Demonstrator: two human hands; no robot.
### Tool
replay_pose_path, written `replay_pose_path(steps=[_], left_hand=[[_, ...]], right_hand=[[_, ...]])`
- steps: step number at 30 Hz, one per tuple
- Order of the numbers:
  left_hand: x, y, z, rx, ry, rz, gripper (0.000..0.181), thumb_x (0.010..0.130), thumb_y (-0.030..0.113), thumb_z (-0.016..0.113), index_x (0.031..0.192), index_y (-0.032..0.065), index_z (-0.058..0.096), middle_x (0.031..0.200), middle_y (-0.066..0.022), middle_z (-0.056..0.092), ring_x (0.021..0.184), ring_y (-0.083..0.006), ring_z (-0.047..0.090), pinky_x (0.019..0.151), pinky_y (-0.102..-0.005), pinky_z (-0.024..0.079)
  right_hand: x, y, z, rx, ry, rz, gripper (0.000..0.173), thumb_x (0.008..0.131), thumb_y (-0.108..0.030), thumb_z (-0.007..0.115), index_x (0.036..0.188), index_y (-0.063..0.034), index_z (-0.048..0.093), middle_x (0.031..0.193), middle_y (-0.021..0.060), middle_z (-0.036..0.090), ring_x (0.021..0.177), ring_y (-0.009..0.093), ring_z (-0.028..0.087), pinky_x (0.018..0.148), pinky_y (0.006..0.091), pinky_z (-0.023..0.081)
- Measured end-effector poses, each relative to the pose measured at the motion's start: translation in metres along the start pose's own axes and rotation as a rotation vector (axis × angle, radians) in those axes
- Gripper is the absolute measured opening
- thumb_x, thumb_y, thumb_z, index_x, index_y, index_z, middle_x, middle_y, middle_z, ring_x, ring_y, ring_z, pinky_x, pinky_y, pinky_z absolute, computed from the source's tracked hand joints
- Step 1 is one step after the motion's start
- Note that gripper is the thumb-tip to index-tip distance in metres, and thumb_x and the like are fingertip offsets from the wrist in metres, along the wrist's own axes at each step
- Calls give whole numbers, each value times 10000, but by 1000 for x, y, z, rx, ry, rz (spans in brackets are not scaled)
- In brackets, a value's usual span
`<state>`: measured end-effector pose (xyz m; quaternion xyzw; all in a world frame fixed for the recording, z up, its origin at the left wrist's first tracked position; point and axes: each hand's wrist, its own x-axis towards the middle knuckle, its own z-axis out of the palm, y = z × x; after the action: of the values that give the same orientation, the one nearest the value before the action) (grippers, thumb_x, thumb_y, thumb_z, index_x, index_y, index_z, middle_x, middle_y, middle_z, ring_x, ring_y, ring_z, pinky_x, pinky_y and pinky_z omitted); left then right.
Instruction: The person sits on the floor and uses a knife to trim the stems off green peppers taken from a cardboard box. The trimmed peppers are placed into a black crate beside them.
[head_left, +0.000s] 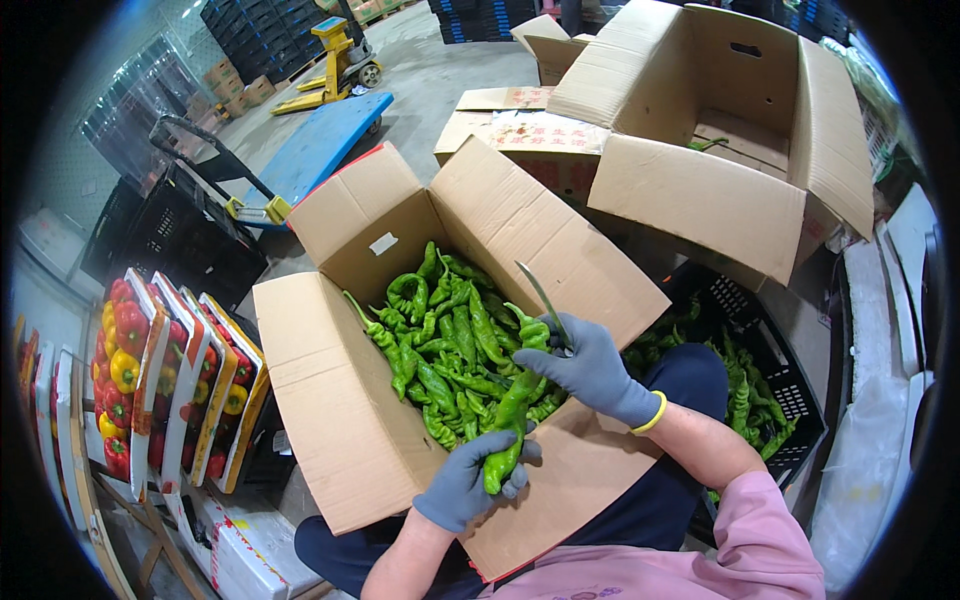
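Note:
My left hand (480, 476), in a grey glove, is closed around the lower end of a long green pepper (510, 412). My right hand (592, 367), gloved alike with a yellow cuff, grips a knife whose thin curved blade (538, 289) points up and away. Its thumb lies across a green pepper with a stem (531, 330); whether this is the upper part of the same pepper I cannot tell. Both hands are over an open cardboard box (300, 360) that holds many wrinkled green peppers (457, 337). The knife's handle is hidden in my fist.
A larger open carton (697, 202) at the upper right has a little green inside. Beside my right leg, a black plastic crate (795, 397) holds more peppers. Pepper-printed cartons (139, 382) stand at left. Farther off are a blue platform cart (322, 150) and a yellow pallet jack (337, 67).

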<state>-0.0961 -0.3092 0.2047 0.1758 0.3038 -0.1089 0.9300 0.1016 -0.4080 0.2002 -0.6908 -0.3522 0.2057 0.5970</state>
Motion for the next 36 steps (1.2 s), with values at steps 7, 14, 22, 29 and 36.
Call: replay_pose_path(steps=[7,14,22,29,36], left_hand=[[-1,4,-11,204,-5,67,326,997,198,506,1274,38,439,977,-163,621,544,-139,522,434,-230,391],[6,-3,-1,583,217,144,301,1008,283,517,1221,71,523,768,-55,589,465,-84,454,413,-224,360],[17,22,-7,814,312,361,438,1006,435,497,1028,22,642,660,-35,611,385,-69,454,380,-201,332],[84,67,-69,576,468,443,320,975,284,527,1111,5,603,757,-83,640,488,-111,551,415,-225,404],[167,67,-114,690,646,408,311,924,227,571,1135,6,624,839,-114,678,603,-184,635,523,-293,506]], right_hand=[[-6,-6,1,-202,1,-167,513,763,-361,821,1079,1,642,755,153,648,580,188,591,574,299,492],[-12,-16,1,-157,-23,-116,530,768,-293,830,1146,7,613,801,142,673,612,146,607,589,289,506],[-26,-53,-109,-363,592,-538,441,853,-81,738,1250,7,568,954,96,701,792,147,672,715,288,549],[-101,-60,-230,-767,674,-131,482,870,-22,673,1329,13,529,1131,135,653,1007,161,623,913,292,484],[-126,-21,-239,-1000,526,9,368,822,-71,708,1170,24,635,731,132,642,618,208,588,591,330,437]])
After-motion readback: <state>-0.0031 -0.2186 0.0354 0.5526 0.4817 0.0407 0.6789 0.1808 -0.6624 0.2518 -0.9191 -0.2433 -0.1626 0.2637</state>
